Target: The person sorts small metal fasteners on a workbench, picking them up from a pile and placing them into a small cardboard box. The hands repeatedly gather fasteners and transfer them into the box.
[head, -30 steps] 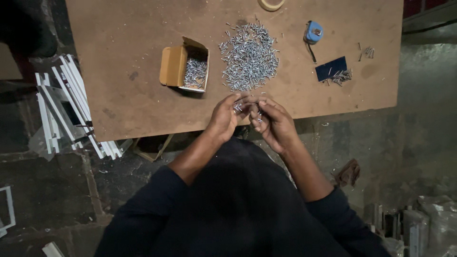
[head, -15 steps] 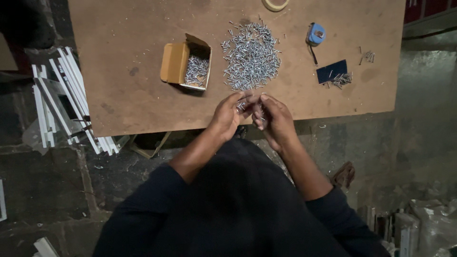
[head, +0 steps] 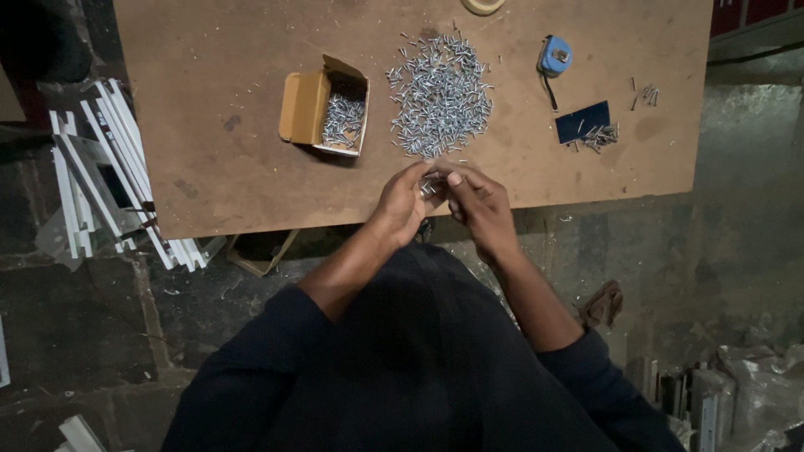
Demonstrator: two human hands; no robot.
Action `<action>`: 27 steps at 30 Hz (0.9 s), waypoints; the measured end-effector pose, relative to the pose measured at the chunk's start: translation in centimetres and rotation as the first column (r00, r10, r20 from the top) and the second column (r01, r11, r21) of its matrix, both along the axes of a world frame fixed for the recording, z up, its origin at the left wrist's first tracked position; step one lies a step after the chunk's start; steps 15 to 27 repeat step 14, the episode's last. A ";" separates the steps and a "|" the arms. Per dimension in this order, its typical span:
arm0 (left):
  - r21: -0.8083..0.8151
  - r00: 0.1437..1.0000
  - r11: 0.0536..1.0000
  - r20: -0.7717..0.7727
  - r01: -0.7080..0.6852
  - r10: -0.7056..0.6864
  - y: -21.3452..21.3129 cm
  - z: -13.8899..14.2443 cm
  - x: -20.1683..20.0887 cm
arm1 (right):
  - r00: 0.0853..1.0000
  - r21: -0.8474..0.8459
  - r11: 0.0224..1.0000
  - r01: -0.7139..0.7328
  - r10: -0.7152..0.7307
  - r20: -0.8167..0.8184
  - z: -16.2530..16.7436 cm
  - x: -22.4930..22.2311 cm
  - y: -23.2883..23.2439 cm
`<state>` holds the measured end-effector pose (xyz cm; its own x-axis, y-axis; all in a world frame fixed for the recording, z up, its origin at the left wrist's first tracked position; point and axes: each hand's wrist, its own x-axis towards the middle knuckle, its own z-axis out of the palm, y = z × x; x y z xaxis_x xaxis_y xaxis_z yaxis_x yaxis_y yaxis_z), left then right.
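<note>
Both hands met over the near edge of the board [head: 209,167]. The left hand [head: 400,203] and the right hand [head: 479,205] were curled, fingertips together, and pinched a few small screws [head: 430,186] between them. These screws were just in front of the big pile [head: 440,96]. Which way they pointed I could not tell, because the fingers covered most of them and they were very small.

The pile lay loose on the board, its screws pointing in all directions. To its left stood an open cardboard box [head: 322,113] with more screws inside, its flap folded out to the left. To the right lay a blue tape measure [head: 554,57], and near it a dark blue card [head: 582,121] with some screws at its edge. Nothing lay between the hands and the pile.

A roll of tape [head: 484,5] was cut off by the top border. White profiles [head: 109,167] leaned beside the board on the left, partly under it.
</note>
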<state>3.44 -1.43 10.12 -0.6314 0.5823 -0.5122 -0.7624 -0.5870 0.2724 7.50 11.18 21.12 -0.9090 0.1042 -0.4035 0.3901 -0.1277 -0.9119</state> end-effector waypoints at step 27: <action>0.057 1.000 0.998 -0.003 0.024 -0.024 0.6 -0.8 0.5 | 0.954 0.612 0.741 -0.276 0.291 0.076 0.5 0.1 0.7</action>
